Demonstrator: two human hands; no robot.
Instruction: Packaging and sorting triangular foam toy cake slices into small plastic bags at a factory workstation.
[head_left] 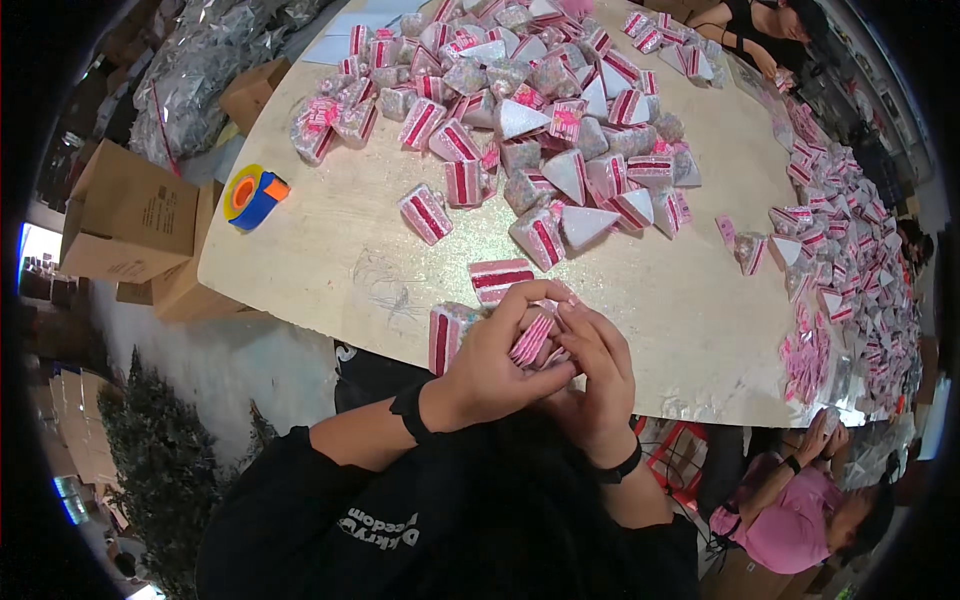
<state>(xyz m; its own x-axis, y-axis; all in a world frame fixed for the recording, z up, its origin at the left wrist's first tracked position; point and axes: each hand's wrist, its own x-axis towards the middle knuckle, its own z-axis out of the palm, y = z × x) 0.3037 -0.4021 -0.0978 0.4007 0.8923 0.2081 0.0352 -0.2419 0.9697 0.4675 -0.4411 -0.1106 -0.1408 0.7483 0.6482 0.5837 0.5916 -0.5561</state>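
One pale worktop (pixel 330 215) is carrying everything. A big pile of sparkly cake-slice ornaments (pixel 522 120) is spreading from its far edge, and a dense heap of similar slices (pixel 838 258) is crowding the right edge. A blue-and-yellow tape dispenser (pixel 255 198) is lying near the left edge. By the near edge, a red-striped slice (pixel 502 280) is resting just beyond the hands, while a second slice (pixel 441 340) is sitting partly hidden beside the left hand (pixel 500 345). That hand is curling around a small bundle of thin pink strips (pixel 532 340); the right hand (pixel 598 385) is cupping against it, its grip impossible to tell. Some piled slices are showing pink tags, others none from here, so things are looking partly finished, the two near slices probably remaining.
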